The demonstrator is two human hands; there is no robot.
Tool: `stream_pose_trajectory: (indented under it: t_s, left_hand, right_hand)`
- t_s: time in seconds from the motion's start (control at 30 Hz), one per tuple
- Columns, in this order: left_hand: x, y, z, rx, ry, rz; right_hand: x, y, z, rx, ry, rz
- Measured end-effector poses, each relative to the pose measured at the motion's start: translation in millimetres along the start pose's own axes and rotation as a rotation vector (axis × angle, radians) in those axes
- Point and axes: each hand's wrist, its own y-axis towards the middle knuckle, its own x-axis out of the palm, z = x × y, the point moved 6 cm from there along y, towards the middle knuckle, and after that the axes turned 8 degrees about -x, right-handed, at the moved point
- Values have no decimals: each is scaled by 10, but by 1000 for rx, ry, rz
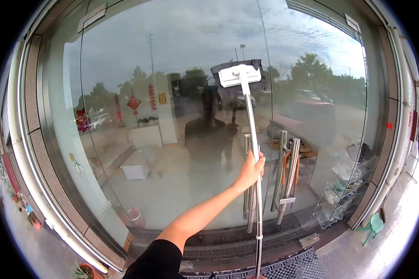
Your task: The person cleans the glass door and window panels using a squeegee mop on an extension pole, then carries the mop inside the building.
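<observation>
My left hand (250, 171) is closed around the middle of a flat mop's metal pole (251, 123), with the arm stretched forward. At the top of the pole, the white mop head (239, 75) with a dark cloth pad (256, 65) lies against the glass door (205, 172). Only a sliver of my right hand (260, 277) shows at the bottom edge, around the pole's lower part; most of it is out of frame. Steel door handles (284, 176) stand just right of the pole, and an orange-brown loop hangs on them.
Patterned mats (288, 265) lie at the door's foot. Behind the glass at right is a shoe rack (342, 190). A green stool (373, 227) stands outside at right, a potted plant (86, 271) at lower left. White pipes (30, 186) run beside the frame. Reflections cover the glass.
</observation>
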Motion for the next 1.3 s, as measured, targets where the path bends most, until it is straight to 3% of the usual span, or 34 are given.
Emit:
stream_pose_trajectory:
  t_s: [0.03, 0.07, 0.13, 0.27, 0.4, 0.53, 0.73, 0.83, 0.93, 1.07, 1.13, 1.23, 1.3]
  left_hand:
    - [-86, 493, 520, 72, 38, 37]
    - [-177, 898, 1014, 121, 54, 62]
    - [-323, 1224, 1828, 131, 48, 115]
    - [-399, 1166, 2215, 219, -44, 77]
    - [-777, 1212, 2493, 246, 119, 85]
    - [-1463, 1091, 2821, 281, 195, 249]
    - [-3076, 355, 2889, 249, 155, 637]
    - [-3080, 536, 2794, 300, 125, 630]
    - [-2211, 725, 2469, 272, 123, 455]
    - [-1096, 549, 1756, 172, 296, 171]
    - [-1196, 170, 1526, 138, 304, 141]
    - [-1996, -282, 1382, 133, 232, 350]
    - [-2560, -474, 1355, 155, 114, 525]
  right_hand:
    - [-69, 268, -663, -72, 21, -26]
    - [-91, 521, -1188, -66, 350, -45]
    - [-184, 843, -2072, -232, 414, -70]
    - [-457, 1227, -3225, -386, 337, -125]
    - [-217, 1400, -3743, -471, 419, -217]
    - [215, 1253, -4240, -559, 452, -278]
    - [695, 1286, -4511, -757, 226, -427]
    - [417, 1391, -4400, -763, 199, -315]
    - [271, 1383, -3874, -673, 333, -230]
    - [832, 1197, -3006, -444, 741, -149]
    - [1262, 1038, -2787, -448, 801, -224]
    - [1562, 967, -2658, -455, 426, -307]
    - [1281, 1121, -2778, -700, 153, -189]
